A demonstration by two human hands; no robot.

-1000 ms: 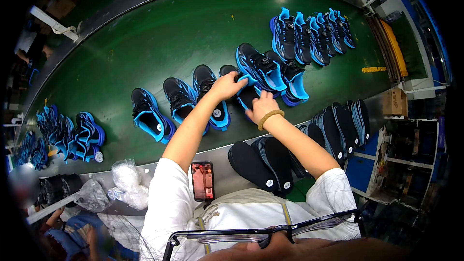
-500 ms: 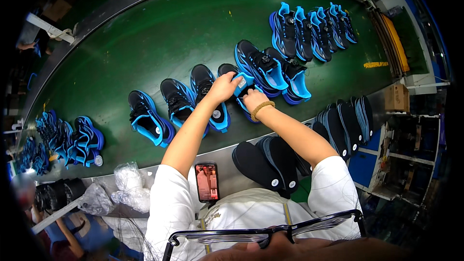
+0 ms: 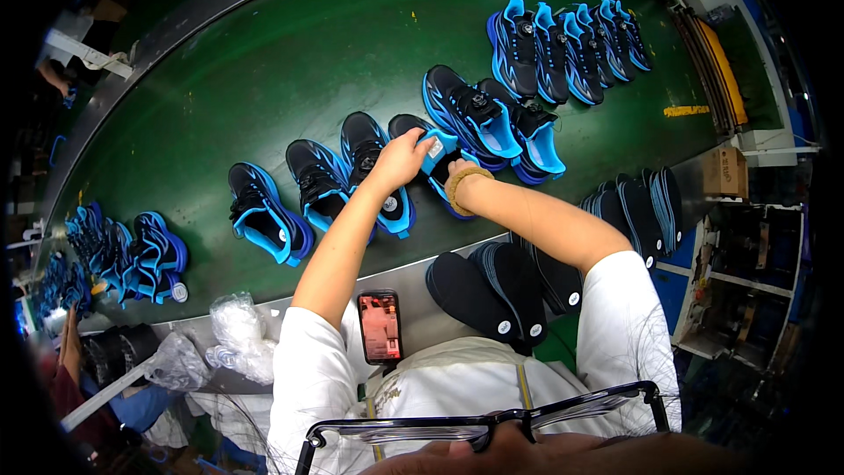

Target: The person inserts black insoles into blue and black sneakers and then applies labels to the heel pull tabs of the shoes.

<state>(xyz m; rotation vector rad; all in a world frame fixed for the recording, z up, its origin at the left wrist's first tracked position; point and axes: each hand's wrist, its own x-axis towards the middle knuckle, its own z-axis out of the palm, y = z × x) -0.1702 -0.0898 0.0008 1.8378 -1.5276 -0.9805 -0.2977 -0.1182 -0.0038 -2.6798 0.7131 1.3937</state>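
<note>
Both hands work on one black-and-blue sneaker (image 3: 437,161) just above frame centre, on the green conveyor surface (image 3: 264,62).

Left hand (image 3: 403,158): fingers curled over the shoe's collar and tongue, closed on it from the left. Right hand (image 3: 460,167): mostly hidden behind the shoe and the beaded wrist bracelet (image 3: 463,180); it seems to be pushed into or against the shoe, but I cannot tell how far the fingers are closed.

Risks, as judgement:
- The shoe stands tight between neighbours: another sneaker (image 3: 374,167) just left, touching or nearly so, and a pair (image 3: 492,119) just to the upper right. A sideways tug could knock either one out of line.
- If the surface carries the row along, the reach grows longer and the grip at the collar could slip.
- The left forearm passes over the neighbouring shoe; dragging it back could tip that shoe.

Look of the shoe: black upper, bright blue sole edge and heel trim, a pale tag or label showing near the tongue. Toe points towards the upper left. Same pattern as the rest.

Nearby: black insoles (image 3: 492,290) stacked at the near edge, a phone (image 3: 380,325) lower centre.
</note>
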